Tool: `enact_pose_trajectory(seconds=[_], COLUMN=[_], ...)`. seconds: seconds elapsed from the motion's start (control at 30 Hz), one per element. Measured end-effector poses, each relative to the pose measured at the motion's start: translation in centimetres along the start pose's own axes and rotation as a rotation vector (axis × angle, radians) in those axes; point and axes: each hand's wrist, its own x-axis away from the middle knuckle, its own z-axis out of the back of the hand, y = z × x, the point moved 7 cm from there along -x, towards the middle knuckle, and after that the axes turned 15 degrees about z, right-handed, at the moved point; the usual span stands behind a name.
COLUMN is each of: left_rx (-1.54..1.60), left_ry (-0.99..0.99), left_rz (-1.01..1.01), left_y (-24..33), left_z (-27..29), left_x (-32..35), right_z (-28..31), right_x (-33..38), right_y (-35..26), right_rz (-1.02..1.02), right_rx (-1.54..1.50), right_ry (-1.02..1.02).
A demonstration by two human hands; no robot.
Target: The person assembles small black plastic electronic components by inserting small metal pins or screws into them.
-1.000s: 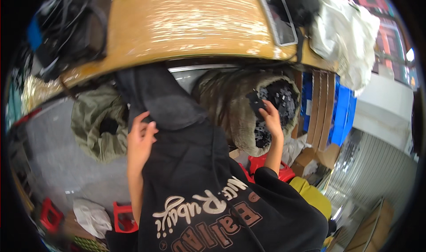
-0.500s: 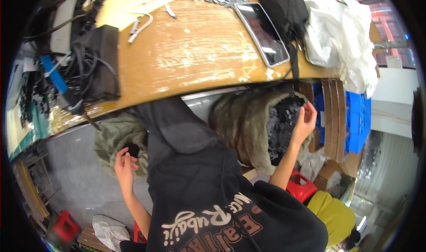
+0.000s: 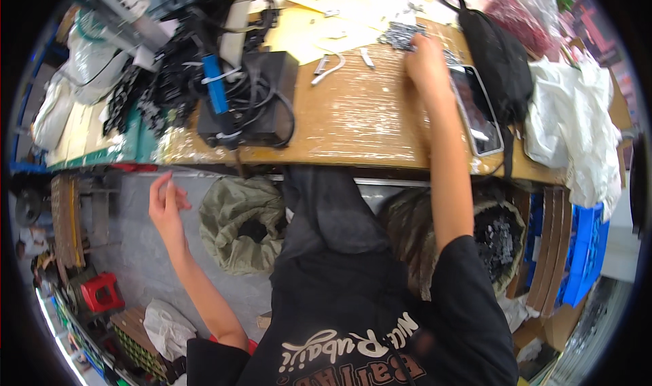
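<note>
My right hand (image 3: 424, 60) reaches forward onto the worn wooden table (image 3: 360, 128), resting on a pile of small grey metal parts (image 3: 401, 34). Its fingers curl over the pile and are hidden, so I cannot tell whether they hold anything. My left hand (image 3: 166, 201) hangs in the air below the table's left edge, fingers apart and empty. Under the table, by my right knee, stands a brown sack of small black parts (image 3: 499, 240). An olive green sack (image 3: 234, 219) stands open to the left of my legs.
A phone (image 3: 475, 111) lies just right of my right wrist, beside a black bag (image 3: 499, 60) and a white plastic bag (image 3: 577, 128). A black box with tangled cables (image 3: 248, 100) takes the table's left. Yellow papers (image 3: 319, 26) lie behind. Blue crates (image 3: 584, 250) and a red stool (image 3: 102, 291) stand on the floor.
My right hand has left the sack of black parts and risen onto the table's pile of metal parts. My left hand has moved left, away from my lap, and opened.
</note>
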Motion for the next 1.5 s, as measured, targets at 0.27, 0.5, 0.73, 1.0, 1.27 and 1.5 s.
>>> enact_pose_trajectory(seconds=[0.27, 0.5, 0.73, 1.0, 1.27, 1.5], left_rx=[-0.297, -0.637, -0.945, -1.053, -0.348, 0.526], left_ry=[-0.004, 0.14, 0.106, 0.221, 0.133, -0.412], left_rz=[-0.379, -0.67, -1.126, -0.792, -0.513, -0.214], left_y=[8.5, 14.1, 17.0, 18.1, 19.2, 13.3], left_z=[-2.9, -7.0, -13.0, -13.0, -3.8, -4.3], left_x=[-7.9, -14.3, -17.6, -19.1, -14.2, -0.8], right_z=[1.7, 2.8, 3.4, 3.7, 6.0, 7.8], right_x=[2.2, 4.0, 4.6, 4.6, 5.3, 8.4], right_y=[-1.6, -4.5, -3.8, -3.6, -2.6, -4.1], right_rz=[0.118, 0.17, 0.144, 0.1, 0.055, -0.035], right_rx=[0.083, 0.117, 0.019, -0.08, -0.344, -0.456], right_ry=[-0.055, -0.166, -0.098, -0.052, 0.232, 0.305])
